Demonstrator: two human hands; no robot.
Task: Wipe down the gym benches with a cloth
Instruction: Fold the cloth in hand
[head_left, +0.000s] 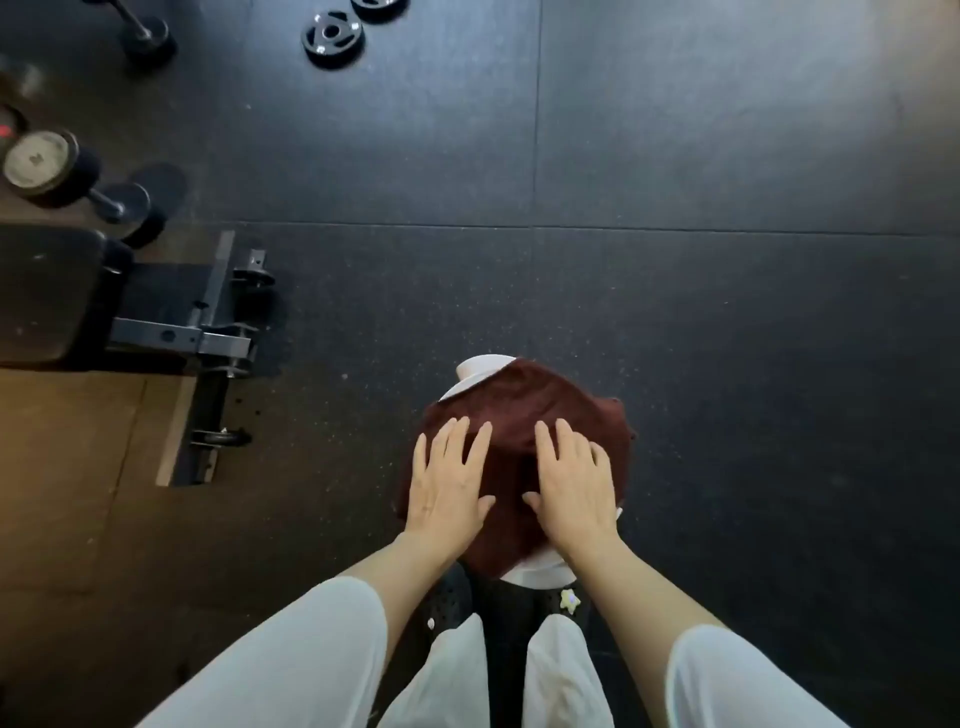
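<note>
A dark red cloth (540, 410) lies spread over a white rounded object (480, 371) on the floor in front of my feet. My left hand (449, 480) rests flat on the cloth's left part, fingers straight and spread. My right hand (571, 480) lies flat on its right part in the same way. The white object shows only at the far edge and near my right wrist. A black padded gym bench (49, 293) with a grey metal frame (208, 332) stands at the left edge, apart from both hands.
Dumbbells (78, 176) lie on the floor behind the bench at the left, another dumbbell (145, 34) at the top left. Weight plates (332, 39) lie at the top centre. Dark rubber floor mats stretch to the right. My black shoes (452, 597) stand just below the cloth.
</note>
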